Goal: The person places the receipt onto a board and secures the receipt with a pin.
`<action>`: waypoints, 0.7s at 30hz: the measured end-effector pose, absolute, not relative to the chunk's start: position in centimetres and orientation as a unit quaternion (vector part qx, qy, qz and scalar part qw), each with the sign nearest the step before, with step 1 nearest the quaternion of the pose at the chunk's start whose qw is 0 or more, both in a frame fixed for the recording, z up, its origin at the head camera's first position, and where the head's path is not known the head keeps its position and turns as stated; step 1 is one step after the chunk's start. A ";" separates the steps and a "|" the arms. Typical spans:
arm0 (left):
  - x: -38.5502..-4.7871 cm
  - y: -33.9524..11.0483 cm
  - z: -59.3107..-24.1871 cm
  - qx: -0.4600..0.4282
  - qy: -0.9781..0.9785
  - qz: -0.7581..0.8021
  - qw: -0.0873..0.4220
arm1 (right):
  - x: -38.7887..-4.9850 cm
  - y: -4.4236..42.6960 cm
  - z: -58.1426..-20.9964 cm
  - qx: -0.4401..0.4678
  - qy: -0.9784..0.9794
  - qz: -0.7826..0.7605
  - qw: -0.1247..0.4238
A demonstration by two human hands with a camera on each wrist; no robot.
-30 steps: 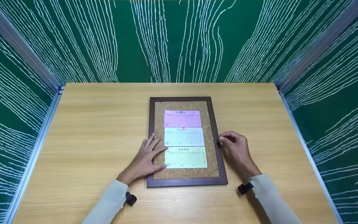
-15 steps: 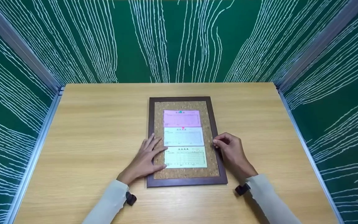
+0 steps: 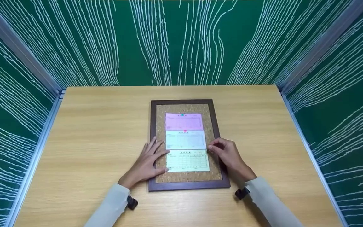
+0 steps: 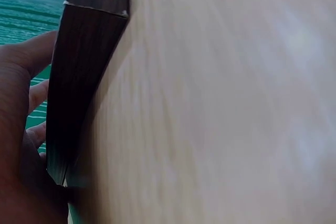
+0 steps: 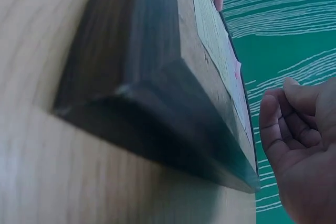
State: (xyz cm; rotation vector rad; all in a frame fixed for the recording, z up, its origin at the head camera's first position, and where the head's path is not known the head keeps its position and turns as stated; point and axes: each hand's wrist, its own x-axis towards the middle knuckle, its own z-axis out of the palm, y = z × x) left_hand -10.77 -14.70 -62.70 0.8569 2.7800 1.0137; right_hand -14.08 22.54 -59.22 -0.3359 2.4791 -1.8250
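Observation:
A corkboard [image 3: 184,177] in a dark brown frame lies on the table. Three printed slips run down it: pink [image 3: 184,123], pale blue [image 3: 186,141] and pale green [image 3: 187,163]. A green pushpin [image 3: 182,115] is at the pink slip's top, a red pushpin [image 3: 185,130] at the blue one's. My left hand [image 3: 145,164] rests spread over the board's left side, fingertips on the green slip's left edge. Over the right side, my right hand [image 3: 232,154] has thumb and forefinger pinched near the slips. In the left wrist view an orange speck shows at its fingertips, too small to identify.
The wooden table [image 3: 99,119] extends around the board. Green panels [image 3: 200,47] with white wavy lines stand at the back and both sides, joined by metal posts [image 3: 326,37]. The board's thick frame edge [image 5: 157,108] stands up from the table.
My right hand has moved left, from beside the frame's right edge to above the cork near the blue and green slips. My left hand has stayed in place.

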 end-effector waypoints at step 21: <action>-10.7 -14.6 -62.4 0.273 0.906 0.322 0.032 | -14.4 20.0 -59.6 -0.183 0.808 -0.559 0.032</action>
